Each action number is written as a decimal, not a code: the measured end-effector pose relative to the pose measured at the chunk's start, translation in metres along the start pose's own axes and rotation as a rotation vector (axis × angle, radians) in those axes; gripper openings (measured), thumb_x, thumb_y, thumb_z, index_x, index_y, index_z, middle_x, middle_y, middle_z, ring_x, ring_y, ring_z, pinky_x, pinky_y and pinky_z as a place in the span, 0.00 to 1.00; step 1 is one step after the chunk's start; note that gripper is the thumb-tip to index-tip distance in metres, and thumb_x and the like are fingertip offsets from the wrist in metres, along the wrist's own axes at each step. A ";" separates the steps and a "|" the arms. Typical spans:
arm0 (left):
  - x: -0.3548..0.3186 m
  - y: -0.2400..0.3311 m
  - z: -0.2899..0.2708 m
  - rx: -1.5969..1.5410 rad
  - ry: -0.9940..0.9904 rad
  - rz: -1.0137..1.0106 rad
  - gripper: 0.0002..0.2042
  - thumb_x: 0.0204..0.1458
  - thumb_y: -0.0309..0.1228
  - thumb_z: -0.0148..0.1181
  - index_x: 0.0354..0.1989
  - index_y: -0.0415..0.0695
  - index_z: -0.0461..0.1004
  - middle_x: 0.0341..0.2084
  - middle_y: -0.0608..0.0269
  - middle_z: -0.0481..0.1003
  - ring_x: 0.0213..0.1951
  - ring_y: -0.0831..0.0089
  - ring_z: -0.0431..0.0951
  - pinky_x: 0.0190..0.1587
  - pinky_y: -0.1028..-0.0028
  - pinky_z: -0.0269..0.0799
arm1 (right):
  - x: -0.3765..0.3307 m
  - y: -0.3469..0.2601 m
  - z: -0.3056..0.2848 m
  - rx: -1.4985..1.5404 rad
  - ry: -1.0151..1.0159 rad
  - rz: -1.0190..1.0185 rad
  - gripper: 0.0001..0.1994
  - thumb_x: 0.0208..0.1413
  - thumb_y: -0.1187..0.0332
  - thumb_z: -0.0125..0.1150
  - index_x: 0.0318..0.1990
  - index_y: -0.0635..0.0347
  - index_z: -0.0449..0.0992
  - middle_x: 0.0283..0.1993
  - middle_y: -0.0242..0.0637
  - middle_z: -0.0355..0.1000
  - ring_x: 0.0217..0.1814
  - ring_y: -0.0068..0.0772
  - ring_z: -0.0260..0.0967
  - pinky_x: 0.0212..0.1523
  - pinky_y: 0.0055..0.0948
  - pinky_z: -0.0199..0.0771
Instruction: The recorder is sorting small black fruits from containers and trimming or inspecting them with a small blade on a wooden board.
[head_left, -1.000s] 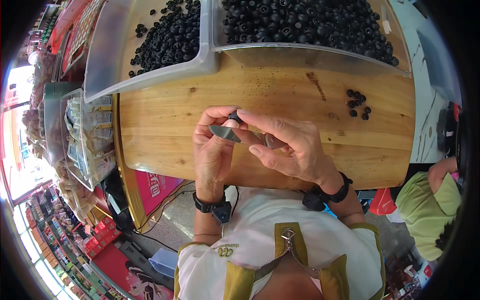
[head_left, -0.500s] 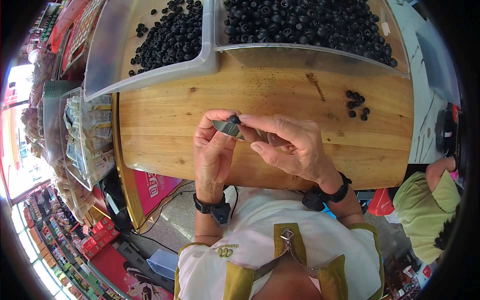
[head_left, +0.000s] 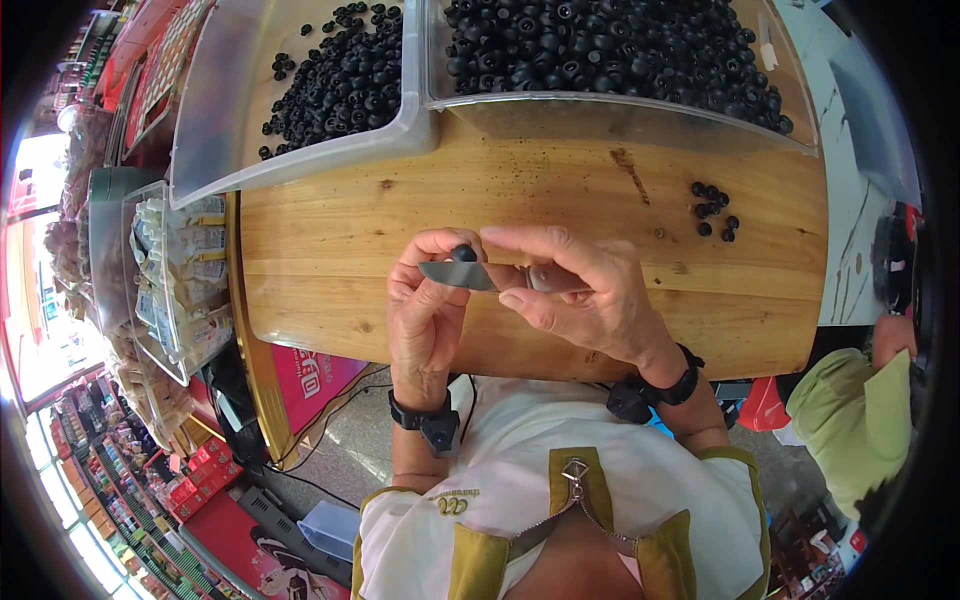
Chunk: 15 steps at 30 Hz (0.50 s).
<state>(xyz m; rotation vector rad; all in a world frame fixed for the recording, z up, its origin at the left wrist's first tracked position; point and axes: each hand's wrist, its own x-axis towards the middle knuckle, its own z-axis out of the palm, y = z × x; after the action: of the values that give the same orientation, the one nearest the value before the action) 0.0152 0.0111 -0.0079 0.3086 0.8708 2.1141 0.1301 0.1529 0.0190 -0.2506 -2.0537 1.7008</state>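
Above the near middle of the wooden table, my left hand (head_left: 425, 310) pinches a small round black piece (head_left: 463, 253) between thumb and fingers. My right hand (head_left: 605, 290) is closed round the handle of a short knife (head_left: 450, 275). Its shiny blade lies across the near side of the black piece, close to my left thumb. My right index finger reaches out straight, its tip just right of the piece. Whether the edge touches the piece, I cannot tell.
At the far side stand a clear plastic bin (head_left: 620, 102) and a whitish plastic bin (head_left: 412, 100), both with many black round pieces. Several loose black pieces (head_left: 710, 205) lie on the wooden table (head_left: 540, 190) at right. Packets fill a clear box (head_left: 165, 285) at left. A person in green (head_left: 850, 420) is at right.
The knife blade has turned to lie more level and nearer to me. My right index fingertip has come away from the black piece. The piece has shifted slightly within my left fingers.
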 end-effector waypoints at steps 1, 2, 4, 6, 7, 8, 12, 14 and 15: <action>0.000 0.001 0.000 -0.003 0.032 -0.039 0.12 0.52 0.26 0.62 0.44 0.36 0.71 0.39 0.55 0.73 0.37 0.71 0.72 0.44 0.74 0.68 | 0.000 -0.001 -0.001 0.002 0.009 0.045 0.19 0.50 0.76 0.65 0.51 0.61 0.76 0.34 0.32 0.78 0.23 0.11 0.62 0.24 0.14 0.63; 0.000 0.003 0.000 -0.006 0.063 -0.077 0.11 0.52 0.26 0.61 0.42 0.36 0.71 0.36 0.55 0.73 0.34 0.71 0.71 0.41 0.75 0.68 | 0.001 0.001 -0.002 0.000 0.009 0.040 0.19 0.50 0.76 0.65 0.51 0.61 0.76 0.34 0.32 0.78 0.23 0.11 0.62 0.24 0.14 0.63; -0.005 0.010 0.001 -0.039 -0.025 -0.051 0.09 0.52 0.26 0.60 0.40 0.37 0.71 0.35 0.55 0.72 0.32 0.72 0.70 0.38 0.76 0.67 | 0.006 0.011 -0.007 -0.148 0.181 0.225 0.18 0.52 0.76 0.63 0.53 0.60 0.75 0.36 0.29 0.78 0.26 0.08 0.62 0.27 0.12 0.62; 0.000 0.022 0.003 -0.073 -0.117 -0.011 0.08 0.52 0.26 0.58 0.39 0.37 0.72 0.33 0.55 0.72 0.30 0.73 0.70 0.36 0.76 0.66 | 0.012 0.007 -0.016 -0.195 0.203 0.208 0.17 0.54 0.75 0.61 0.53 0.60 0.75 0.38 0.28 0.78 0.29 0.07 0.62 0.28 0.11 0.62; 0.007 0.030 0.005 0.134 -0.085 0.125 0.07 0.52 0.25 0.58 0.38 0.37 0.72 0.33 0.56 0.72 0.30 0.72 0.70 0.35 0.76 0.67 | 0.011 0.005 -0.017 -0.154 0.216 0.175 0.17 0.54 0.75 0.62 0.52 0.60 0.75 0.39 0.28 0.78 0.29 0.07 0.62 0.28 0.11 0.62; 0.014 0.039 0.007 0.340 -0.054 0.263 0.07 0.52 0.25 0.58 0.38 0.38 0.72 0.32 0.56 0.72 0.30 0.72 0.70 0.35 0.76 0.67 | 0.009 0.002 -0.020 -0.113 0.230 0.141 0.17 0.54 0.75 0.62 0.52 0.60 0.75 0.40 0.28 0.79 0.30 0.07 0.63 0.28 0.10 0.62; 0.045 0.093 0.027 0.914 0.299 0.672 0.08 0.50 0.16 0.60 0.38 0.36 0.74 0.35 0.60 0.74 0.33 0.78 0.73 0.39 0.80 0.70 | 0.005 -0.002 -0.016 -0.117 0.176 0.161 0.18 0.53 0.72 0.64 0.53 0.59 0.73 0.39 0.31 0.80 0.27 0.08 0.65 0.27 0.12 0.63; 0.062 0.110 0.026 1.207 0.268 0.728 0.11 0.48 0.14 0.61 0.40 0.35 0.75 0.37 0.63 0.75 0.36 0.81 0.74 0.41 0.81 0.70 | 0.004 -0.003 -0.017 -0.120 0.196 0.141 0.18 0.53 0.71 0.64 0.52 0.58 0.73 0.39 0.33 0.80 0.26 0.10 0.65 0.26 0.13 0.64; 0.071 0.120 0.029 1.473 0.220 0.704 0.13 0.48 0.15 0.63 0.43 0.36 0.76 0.36 0.64 0.75 0.36 0.81 0.74 0.40 0.81 0.71 | 0.003 -0.004 -0.016 -0.116 0.207 0.118 0.18 0.53 0.71 0.65 0.52 0.58 0.73 0.39 0.33 0.80 0.26 0.10 0.65 0.27 0.14 0.66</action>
<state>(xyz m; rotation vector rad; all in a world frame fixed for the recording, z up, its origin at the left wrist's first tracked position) -0.0879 0.0269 0.0892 1.2608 2.6406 1.6195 0.1352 0.1677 0.0262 -0.5712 -2.0186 1.5516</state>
